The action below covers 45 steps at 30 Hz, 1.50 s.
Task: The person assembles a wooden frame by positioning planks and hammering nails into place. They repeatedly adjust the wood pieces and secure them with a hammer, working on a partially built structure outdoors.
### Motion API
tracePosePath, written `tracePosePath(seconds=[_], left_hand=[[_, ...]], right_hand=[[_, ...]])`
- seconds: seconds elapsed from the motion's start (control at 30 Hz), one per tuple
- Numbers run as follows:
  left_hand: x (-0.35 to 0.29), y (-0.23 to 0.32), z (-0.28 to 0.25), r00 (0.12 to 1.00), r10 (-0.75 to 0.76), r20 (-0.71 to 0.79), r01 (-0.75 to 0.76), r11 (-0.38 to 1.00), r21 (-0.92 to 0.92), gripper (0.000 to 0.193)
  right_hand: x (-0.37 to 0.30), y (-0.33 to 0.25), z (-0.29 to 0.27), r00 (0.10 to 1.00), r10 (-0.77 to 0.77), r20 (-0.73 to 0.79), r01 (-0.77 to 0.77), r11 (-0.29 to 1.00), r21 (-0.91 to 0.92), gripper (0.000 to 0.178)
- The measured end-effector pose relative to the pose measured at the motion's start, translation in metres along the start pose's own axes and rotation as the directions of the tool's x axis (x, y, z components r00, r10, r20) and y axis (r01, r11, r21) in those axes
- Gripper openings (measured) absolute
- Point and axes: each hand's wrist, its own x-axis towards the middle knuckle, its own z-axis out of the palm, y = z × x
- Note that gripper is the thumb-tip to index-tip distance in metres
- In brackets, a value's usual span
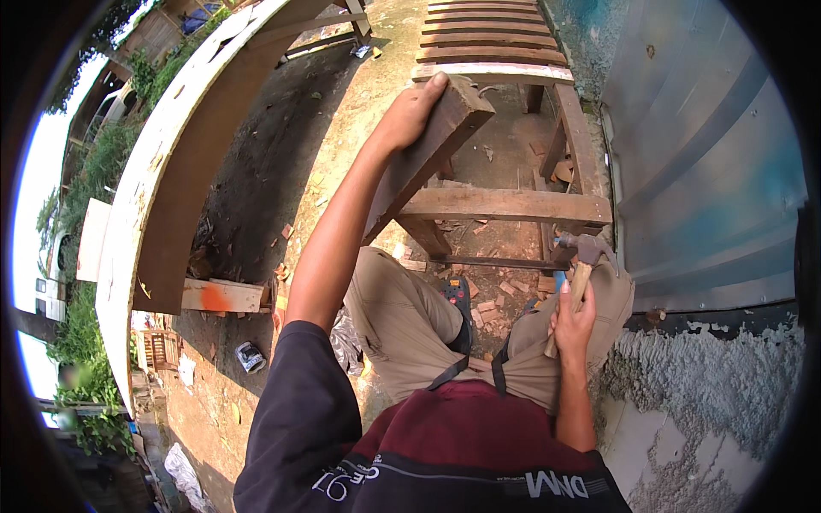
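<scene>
My left hand (412, 118) grips the upper end of a thick dark wooden board (432, 147), its thumb over the top edge. The board stands tilted, its lower end near my left knee. In my right hand (573, 323) is a claw hammer (581, 285), held by its light wooden handle, with the metal head up beside my right knee. Ahead of me stands a brown wooden frame (505, 205) with legs and a crossbar. The board's top end overlaps part of this frame from my viewpoint; whether they touch I cannot tell.
Beyond the frame runs a row of wooden slats (487, 40). A metal sheet wall (701, 171) rises close on the right, above rough plaster (710, 376). A large plywood-topped table (192, 162) curves along the left. Broken brick-coloured pieces (489, 315) and a crumpled can (250, 357) litter the ground.
</scene>
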Motion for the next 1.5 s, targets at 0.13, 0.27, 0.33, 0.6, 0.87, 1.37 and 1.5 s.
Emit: tracePosePath(seconds=[0.13, 0.27, 0.33, 0.6, 0.87, 1.37, 1.5], left_hand=[[-0.002, -0.020, 0.023, 0.996, -0.088, 0.010, 0.088, 0.995, 0.038, 0.089], [-0.012, -0.014, 0.022, 0.992, -0.060, -0.110, 0.066, 0.997, 0.049, 0.078], [-0.029, -0.012, 0.022, 0.972, -0.007, -0.234, 0.043, 0.988, 0.150, 0.065], [-0.190, -0.117, 0.055, 0.358, -0.643, -0.677, 0.059, 0.739, -0.671, 0.055], [-0.192, -0.184, 0.026, 0.357, -0.870, -0.339, -0.082, 0.332, -0.940, 0.083], [-0.210, -0.281, 0.016, 0.312, -0.948, 0.059, -0.444, -0.201, -0.873, 0.052], [-0.218, -0.279, 0.000, 0.381, -0.925, -0.016, -0.501, -0.192, -0.844, 0.040]], right_hand=[[-0.005, -0.008, 0.018, 0.999, 0.032, -0.009, -0.031, 0.994, 0.101, 0.050], [-0.003, -0.008, 0.031, 1.000, -0.019, 0.010, 0.017, 0.995, 0.102, 0.042], [-0.005, -0.015, 0.041, 1.000, 0.003, 0.007, -0.004, 0.993, 0.119, 0.043], [-0.007, -0.007, 0.075, 0.985, -0.043, 0.165, 0.016, 0.986, 0.165, 0.048], [-0.011, -0.032, 0.074, 0.983, -0.121, 0.138, 0.096, 0.980, 0.177, 0.050], [-0.034, -0.050, 0.069, 0.982, -0.121, 0.142, 0.100, 0.984, 0.144, 0.043], [-0.046, -0.062, 0.059, 0.973, -0.162, 0.164, 0.142, 0.982, 0.126, 0.036]])
